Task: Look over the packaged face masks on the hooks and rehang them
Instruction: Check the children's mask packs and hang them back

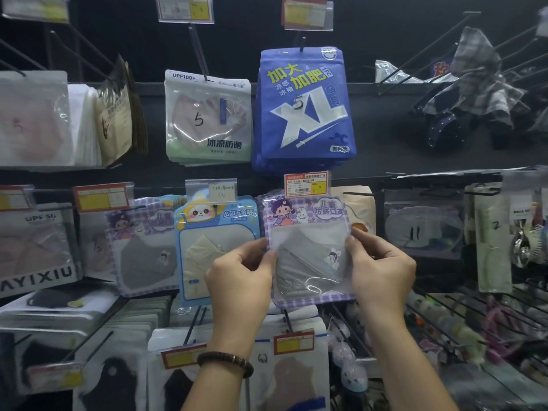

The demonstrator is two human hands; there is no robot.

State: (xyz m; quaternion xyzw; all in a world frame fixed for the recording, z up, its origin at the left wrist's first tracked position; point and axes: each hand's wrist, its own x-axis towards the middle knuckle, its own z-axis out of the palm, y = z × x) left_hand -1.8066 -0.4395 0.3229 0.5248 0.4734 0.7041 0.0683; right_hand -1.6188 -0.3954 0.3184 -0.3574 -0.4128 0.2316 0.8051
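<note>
- Purple mask pack [310, 247]: held between my two sets of fingers, its top under the price tag [305, 183]. I cannot tell if it is hooked.
- Left hand [240, 280]: thumb and fingers pinch its left edge.
- Right hand [382, 268]: pinches its right edge.
- Progress, my judgement: this pack is under inspection. The blue panda pack [213, 232], just beyond the left fingertips, looks yet to be checked.

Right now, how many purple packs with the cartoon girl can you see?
2. One purple pack is held between the left hand and right hand; the other purple pack hangs left of the blue panda pack. More may hide behind them.
</note>
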